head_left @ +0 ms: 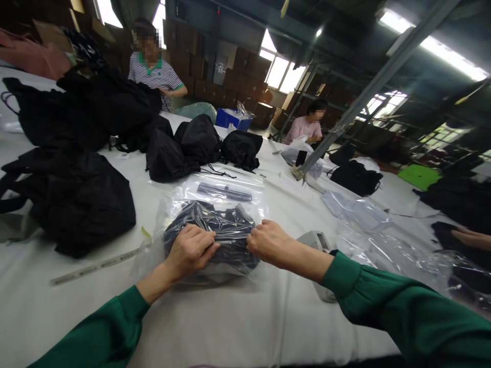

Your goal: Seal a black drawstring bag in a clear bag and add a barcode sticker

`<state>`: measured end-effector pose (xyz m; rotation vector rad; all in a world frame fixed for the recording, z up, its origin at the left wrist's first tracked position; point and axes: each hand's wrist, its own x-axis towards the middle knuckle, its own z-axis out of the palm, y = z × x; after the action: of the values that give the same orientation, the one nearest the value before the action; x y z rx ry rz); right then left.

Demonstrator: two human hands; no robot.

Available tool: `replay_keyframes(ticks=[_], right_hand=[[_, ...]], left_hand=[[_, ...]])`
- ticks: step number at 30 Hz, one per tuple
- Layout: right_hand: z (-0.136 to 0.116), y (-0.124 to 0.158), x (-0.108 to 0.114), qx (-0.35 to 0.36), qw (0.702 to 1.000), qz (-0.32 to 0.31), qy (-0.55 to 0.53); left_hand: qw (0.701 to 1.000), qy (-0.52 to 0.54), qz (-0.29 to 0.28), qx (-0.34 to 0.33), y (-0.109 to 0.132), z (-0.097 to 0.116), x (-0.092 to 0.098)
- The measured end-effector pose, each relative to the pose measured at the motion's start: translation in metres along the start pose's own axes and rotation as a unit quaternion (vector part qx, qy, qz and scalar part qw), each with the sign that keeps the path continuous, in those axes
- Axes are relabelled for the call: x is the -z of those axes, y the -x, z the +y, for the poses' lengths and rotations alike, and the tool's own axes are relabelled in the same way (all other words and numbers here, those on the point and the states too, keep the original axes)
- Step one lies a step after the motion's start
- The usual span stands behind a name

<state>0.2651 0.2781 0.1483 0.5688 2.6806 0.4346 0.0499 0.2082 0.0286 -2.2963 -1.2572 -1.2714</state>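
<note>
A clear plastic bag [220,197] lies on the white table [215,322] in front of me, with a folded black fabric item [215,222] inside it. My left hand [190,250] is closed in a fist, pinching the plastic over the near left part of the black item. My right hand [268,241] is closed the same way on the near right part. Both hands press the packed bag down against the table. Green sleeves cover both my arms.
Piles of black bags [72,199] lie at the left and behind [199,140]. Empty clear bags [356,212] spread at the right, beside a small white device [316,240]. A ruler [95,266] lies at the left. Two people sit at the far side; another person's hand [471,237] rests at the right.
</note>
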Motion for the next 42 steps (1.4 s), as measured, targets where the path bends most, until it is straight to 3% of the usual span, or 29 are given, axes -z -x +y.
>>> replay_keyframes(ticks=[9, 16, 21, 25, 29, 31, 33, 35, 38, 42], right_hand=[[0.012, -0.001, 0.001, 0.019, 1.0, 0.017, -0.015], [0.04, -0.014, 0.012, 0.122, 0.991, 0.02, -0.046], [0.065, -0.025, -0.016, 0.05, 0.971, 0.004, -0.232], [0.08, -0.013, -0.047, -0.055, 0.935, 0.051, -0.348], [0.059, 0.012, -0.055, -0.107, 0.926, 0.157, -0.326], [0.037, 0.02, -0.055, -0.059, 0.927, 0.213, -0.302], [0.017, 0.022, -0.061, -0.002, 0.932, 0.234, -0.276], [0.005, 0.019, -0.072, 0.008, 0.933, 0.244, -0.264], [0.002, 0.012, -0.088, -0.001, 0.925, 0.281, -0.256], [0.004, 0.008, -0.092, 0.015, 0.92, 0.304, -0.247]], left_hand=[[1.0, -0.006, -0.002, -0.01, -0.001, -0.001, 0.0], [1.0, 0.005, -0.002, -0.009, -0.001, 0.001, 0.001], [1.0, 0.013, 0.007, -0.014, -0.003, 0.003, 0.002], [1.0, 0.019, 0.011, -0.011, 0.0, 0.003, 0.002], [1.0, 0.018, 0.007, -0.006, 0.0, 0.004, 0.0], [1.0, 0.008, -0.001, -0.006, -0.002, 0.005, 0.0], [1.0, -0.001, -0.029, -0.011, -0.005, 0.003, 0.005], [0.997, -0.013, -0.073, -0.006, -0.004, -0.004, 0.015], [0.992, -0.04, -0.108, 0.058, 0.008, -0.022, 0.036], [0.98, 0.014, -0.087, 0.177, 0.033, -0.043, 0.054]])
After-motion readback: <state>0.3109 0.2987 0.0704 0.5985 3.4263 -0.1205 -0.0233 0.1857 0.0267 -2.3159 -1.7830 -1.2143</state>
